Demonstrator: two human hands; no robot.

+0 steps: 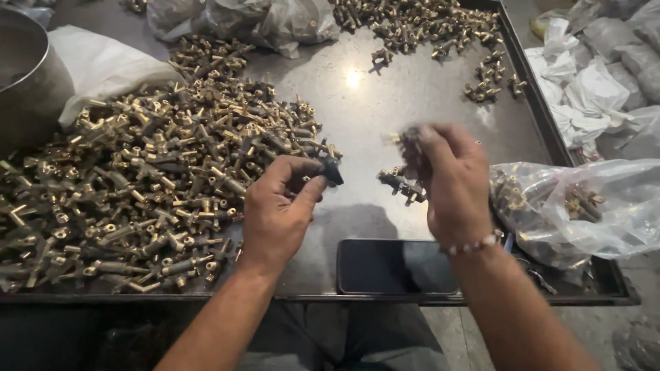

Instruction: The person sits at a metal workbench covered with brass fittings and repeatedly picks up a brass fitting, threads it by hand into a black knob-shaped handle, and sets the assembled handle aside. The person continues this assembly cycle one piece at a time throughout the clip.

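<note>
Brass fitting (328, 170) is pinched in the left hand (278, 209), pointing toward the blurred right hand (450, 185), closed on another fitting (402, 184).

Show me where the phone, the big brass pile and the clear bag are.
phone (395, 266): head view, middle of its dark screen.
brass pile (137, 185): head view, centre of the heap.
clear bag (584, 206): head view, its plastic side.

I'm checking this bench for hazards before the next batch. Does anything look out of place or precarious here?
One thing: a dark phone lies screen-up at the tray's near edge, right beneath the right hand and beside the brass fittings, where a dropped part might hit it. Otherwise the fittings lie in loose heaps, none spilled over the rim.
</note>
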